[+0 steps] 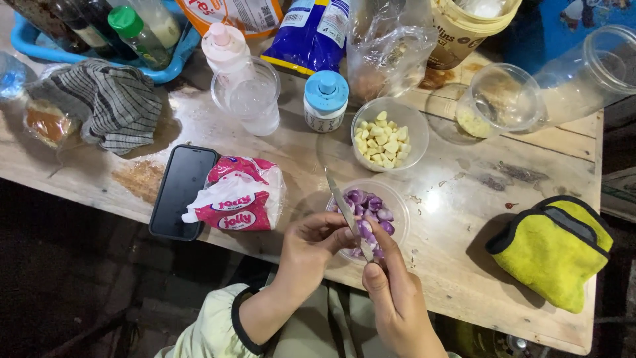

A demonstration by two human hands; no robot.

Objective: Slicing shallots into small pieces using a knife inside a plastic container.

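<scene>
Gripping knife [344,205] w/ right hand [391,292]; left hand [315,242] pinches shallot [354,233] over bowl [397,199].

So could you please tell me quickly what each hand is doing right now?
Left hand: closed on a small shallot.
Right hand: closed on the knife.
</scene>
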